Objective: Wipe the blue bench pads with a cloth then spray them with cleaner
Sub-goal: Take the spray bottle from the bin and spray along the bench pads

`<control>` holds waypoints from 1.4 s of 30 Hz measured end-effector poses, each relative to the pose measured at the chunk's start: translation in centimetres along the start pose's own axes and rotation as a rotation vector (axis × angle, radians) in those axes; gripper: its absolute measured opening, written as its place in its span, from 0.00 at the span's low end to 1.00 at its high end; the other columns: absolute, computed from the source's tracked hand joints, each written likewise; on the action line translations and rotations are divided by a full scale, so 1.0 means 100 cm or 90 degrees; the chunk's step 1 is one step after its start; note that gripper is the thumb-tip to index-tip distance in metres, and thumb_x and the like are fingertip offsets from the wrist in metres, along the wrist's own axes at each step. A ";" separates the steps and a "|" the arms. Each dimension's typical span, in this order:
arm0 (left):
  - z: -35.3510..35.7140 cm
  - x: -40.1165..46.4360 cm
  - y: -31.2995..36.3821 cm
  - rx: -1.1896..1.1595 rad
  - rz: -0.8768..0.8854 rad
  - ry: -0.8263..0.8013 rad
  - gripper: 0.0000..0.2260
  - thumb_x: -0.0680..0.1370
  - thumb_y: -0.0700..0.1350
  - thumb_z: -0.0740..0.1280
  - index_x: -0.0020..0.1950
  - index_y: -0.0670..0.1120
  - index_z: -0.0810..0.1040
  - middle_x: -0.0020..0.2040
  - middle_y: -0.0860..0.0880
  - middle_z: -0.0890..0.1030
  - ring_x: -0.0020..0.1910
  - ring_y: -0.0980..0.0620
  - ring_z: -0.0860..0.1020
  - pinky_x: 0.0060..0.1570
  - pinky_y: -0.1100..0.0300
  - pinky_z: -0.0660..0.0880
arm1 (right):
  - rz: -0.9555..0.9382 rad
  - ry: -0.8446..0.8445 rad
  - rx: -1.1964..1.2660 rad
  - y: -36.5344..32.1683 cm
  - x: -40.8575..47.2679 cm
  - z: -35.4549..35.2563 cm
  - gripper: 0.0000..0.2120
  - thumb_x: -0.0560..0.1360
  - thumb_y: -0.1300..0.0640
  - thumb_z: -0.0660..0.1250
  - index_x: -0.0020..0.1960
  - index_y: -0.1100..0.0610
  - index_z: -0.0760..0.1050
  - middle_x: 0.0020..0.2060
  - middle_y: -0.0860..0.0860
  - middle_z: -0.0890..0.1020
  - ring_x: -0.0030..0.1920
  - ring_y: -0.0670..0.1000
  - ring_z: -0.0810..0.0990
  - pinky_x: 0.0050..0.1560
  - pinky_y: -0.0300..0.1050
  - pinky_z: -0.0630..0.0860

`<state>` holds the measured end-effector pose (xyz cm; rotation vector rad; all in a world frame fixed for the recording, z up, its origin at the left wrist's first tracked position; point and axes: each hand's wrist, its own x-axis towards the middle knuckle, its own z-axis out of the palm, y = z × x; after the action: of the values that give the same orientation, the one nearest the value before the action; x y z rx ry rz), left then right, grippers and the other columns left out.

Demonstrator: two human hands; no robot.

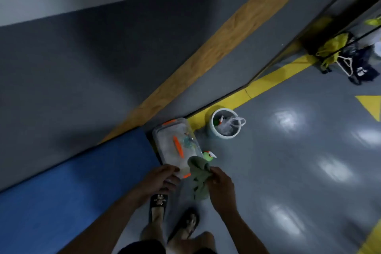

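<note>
A blue bench pad [82, 179] runs along the wall at the lower left. My right hand [221, 188] grips a crumpled green cloth [199, 177] that hangs above the grey floor. My left hand [162, 179] rests with curled fingers on the near end of a clear plastic box with orange clips [175, 146]; whether it grips the box is unclear. A green spray bottle with a white and orange nozzle [208, 155] stands just behind the cloth, to the right of the box.
A white bucket [225, 122] holding a bottle and plastic bag stands beyond the box. A wooden plank [216, 47] leans along the grey wall. Yellow floor lines [268, 80], bags [346, 57] at the far right. My sandalled feet [173, 216] are below my hands.
</note>
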<state>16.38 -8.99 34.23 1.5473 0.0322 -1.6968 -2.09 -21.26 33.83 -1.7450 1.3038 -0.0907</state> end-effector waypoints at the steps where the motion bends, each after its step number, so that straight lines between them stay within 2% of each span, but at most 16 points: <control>1: -0.003 0.009 -0.002 -0.016 -0.004 0.011 0.12 0.85 0.46 0.56 0.58 0.42 0.75 0.41 0.44 0.77 0.37 0.49 0.72 0.35 0.61 0.69 | 0.027 -0.011 -0.009 0.006 0.011 -0.001 0.17 0.71 0.65 0.64 0.50 0.46 0.81 0.39 0.45 0.84 0.41 0.46 0.81 0.39 0.41 0.74; 5: -0.019 0.040 -0.020 -0.053 -0.024 0.064 0.12 0.82 0.49 0.62 0.57 0.42 0.78 0.44 0.42 0.82 0.42 0.46 0.78 0.44 0.54 0.73 | 0.102 -0.061 -0.013 0.041 0.060 0.004 0.12 0.74 0.62 0.63 0.46 0.48 0.81 0.35 0.48 0.82 0.37 0.49 0.79 0.35 0.41 0.72; 7: -0.022 0.054 -0.031 -0.084 -0.027 0.089 0.10 0.80 0.49 0.65 0.55 0.43 0.78 0.44 0.43 0.79 0.38 0.49 0.76 0.39 0.59 0.71 | 0.122 -0.099 -0.031 0.060 0.086 0.012 0.10 0.75 0.63 0.64 0.44 0.50 0.81 0.34 0.52 0.82 0.35 0.51 0.78 0.35 0.43 0.71; 10: -0.017 0.071 -0.045 -0.088 -0.042 0.157 0.06 0.80 0.44 0.63 0.51 0.46 0.79 0.45 0.44 0.79 0.39 0.51 0.76 0.33 0.67 0.70 | 0.136 -0.154 -0.069 0.085 0.128 0.025 0.09 0.76 0.62 0.63 0.44 0.55 0.81 0.35 0.57 0.82 0.35 0.51 0.77 0.35 0.43 0.69; 13: -0.006 0.093 -0.066 -0.117 -0.037 0.182 0.06 0.81 0.43 0.61 0.51 0.44 0.77 0.45 0.42 0.77 0.41 0.49 0.73 0.35 0.65 0.68 | 0.141 -0.206 -0.123 0.109 0.166 0.042 0.08 0.77 0.60 0.64 0.44 0.56 0.82 0.36 0.53 0.82 0.38 0.52 0.79 0.35 0.43 0.70; 17: 0.001 0.135 -0.103 -0.135 -0.047 0.232 0.11 0.83 0.41 0.59 0.50 0.48 0.81 0.44 0.46 0.83 0.43 0.50 0.78 0.43 0.59 0.71 | 0.126 -0.256 -0.205 0.151 0.212 0.073 0.06 0.74 0.58 0.65 0.43 0.55 0.81 0.38 0.53 0.84 0.42 0.56 0.82 0.44 0.48 0.77; 21: -0.002 0.176 -0.125 -0.147 -0.024 0.274 0.11 0.83 0.42 0.60 0.51 0.50 0.81 0.43 0.48 0.85 0.40 0.55 0.81 0.43 0.61 0.75 | 0.063 -0.349 -0.311 0.177 0.244 0.107 0.06 0.77 0.59 0.63 0.48 0.51 0.78 0.39 0.50 0.79 0.39 0.53 0.77 0.33 0.41 0.67; 24: -0.007 0.206 -0.138 -0.129 -0.007 0.276 0.11 0.83 0.43 0.59 0.52 0.52 0.81 0.44 0.49 0.86 0.42 0.55 0.82 0.42 0.62 0.76 | 0.031 -0.400 -0.357 0.194 0.270 0.135 0.08 0.78 0.57 0.63 0.52 0.47 0.79 0.43 0.50 0.83 0.37 0.49 0.78 0.31 0.38 0.67; 25: -0.010 0.215 -0.142 -0.122 -0.001 0.275 0.11 0.83 0.44 0.59 0.52 0.53 0.81 0.44 0.50 0.86 0.42 0.55 0.83 0.41 0.62 0.75 | 0.023 -0.398 -0.363 0.200 0.279 0.144 0.10 0.78 0.56 0.64 0.56 0.48 0.79 0.46 0.50 0.84 0.40 0.50 0.81 0.35 0.38 0.71; 27: -0.015 0.230 -0.147 -0.117 0.002 0.276 0.10 0.83 0.45 0.59 0.53 0.52 0.81 0.44 0.50 0.86 0.44 0.54 0.83 0.40 0.63 0.75 | 0.035 -0.333 -0.361 0.208 0.300 0.162 0.15 0.78 0.57 0.66 0.65 0.53 0.77 0.56 0.53 0.83 0.54 0.55 0.82 0.50 0.43 0.75; 30: -0.020 0.248 -0.153 -0.106 0.022 0.279 0.10 0.84 0.47 0.59 0.53 0.52 0.80 0.44 0.51 0.86 0.44 0.54 0.84 0.39 0.64 0.74 | 0.047 -0.188 -0.384 0.213 0.334 0.183 0.24 0.77 0.55 0.68 0.70 0.64 0.69 0.66 0.61 0.76 0.66 0.62 0.75 0.64 0.50 0.71; 32: -0.022 0.256 -0.158 -0.096 0.034 0.285 0.09 0.84 0.48 0.59 0.53 0.52 0.80 0.44 0.51 0.85 0.44 0.54 0.84 0.39 0.65 0.74 | 0.068 -0.115 -0.371 0.211 0.355 0.191 0.30 0.76 0.53 0.70 0.72 0.66 0.65 0.69 0.62 0.71 0.67 0.60 0.73 0.61 0.48 0.70; 34: -0.025 0.264 -0.162 -0.077 0.045 0.288 0.10 0.83 0.48 0.59 0.54 0.52 0.80 0.44 0.51 0.85 0.44 0.56 0.84 0.39 0.66 0.75 | 0.071 -0.087 -0.335 0.212 0.375 0.199 0.30 0.74 0.51 0.72 0.69 0.63 0.66 0.67 0.60 0.72 0.64 0.59 0.74 0.53 0.46 0.69; 37: -0.030 0.272 -0.169 -0.060 0.060 0.292 0.10 0.83 0.49 0.58 0.56 0.52 0.80 0.45 0.51 0.85 0.44 0.56 0.84 0.39 0.66 0.76 | 0.038 -0.149 -0.343 0.222 0.398 0.211 0.35 0.68 0.37 0.69 0.69 0.55 0.70 0.64 0.56 0.77 0.61 0.59 0.78 0.57 0.53 0.77; 40: -0.033 0.278 -0.177 -0.046 0.066 0.293 0.11 0.84 0.51 0.57 0.56 0.53 0.79 0.45 0.52 0.85 0.44 0.56 0.84 0.42 0.63 0.78 | 0.007 -0.198 -0.386 0.229 0.407 0.221 0.25 0.75 0.40 0.67 0.65 0.55 0.75 0.59 0.58 0.80 0.57 0.61 0.80 0.52 0.51 0.76; 42: -0.034 0.279 -0.181 -0.024 0.073 0.295 0.11 0.84 0.52 0.57 0.56 0.54 0.79 0.45 0.53 0.85 0.44 0.57 0.84 0.42 0.63 0.79 | -0.022 -0.196 -0.400 0.230 0.408 0.221 0.23 0.78 0.42 0.65 0.66 0.56 0.75 0.60 0.60 0.80 0.57 0.62 0.80 0.53 0.53 0.76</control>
<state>11.38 -10.21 1.20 1.8455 0.2076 -1.2143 11.17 -39.96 -12.63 -2.1918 1.1371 0.6061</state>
